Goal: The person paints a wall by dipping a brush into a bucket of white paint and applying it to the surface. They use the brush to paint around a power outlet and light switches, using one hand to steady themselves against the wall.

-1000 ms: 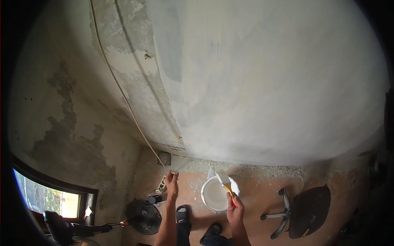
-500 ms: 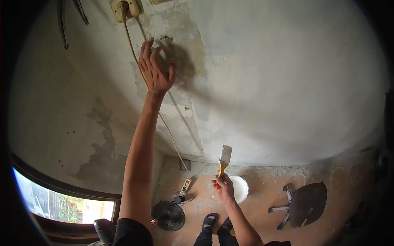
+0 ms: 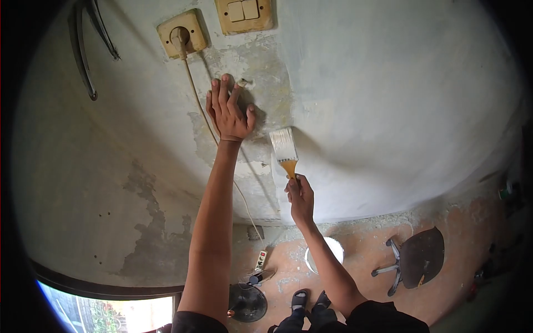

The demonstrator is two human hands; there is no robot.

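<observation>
My left hand lies against the patchy wall, fingers stretched upward and spread, just below a small hole. Close beside it runs the beige power cord, which hangs from a plug in the wall socket. Lower and to the right, my right hand grips a paintbrush by its yellow wooden handle. White paint coats its bristles, which point up at the edge between bare grey plaster and the whiter wall.
A light switch sits right of the socket. On the floor below are a white bucket partly behind my right forearm, a power strip, a round black object and an office chair. Dark curved strips hang upper left.
My right hand has raised the paintbrush from above the bucket up to the wall. My left hand has settled against the wall below the hole. The view has shifted, showing the whole switch.
</observation>
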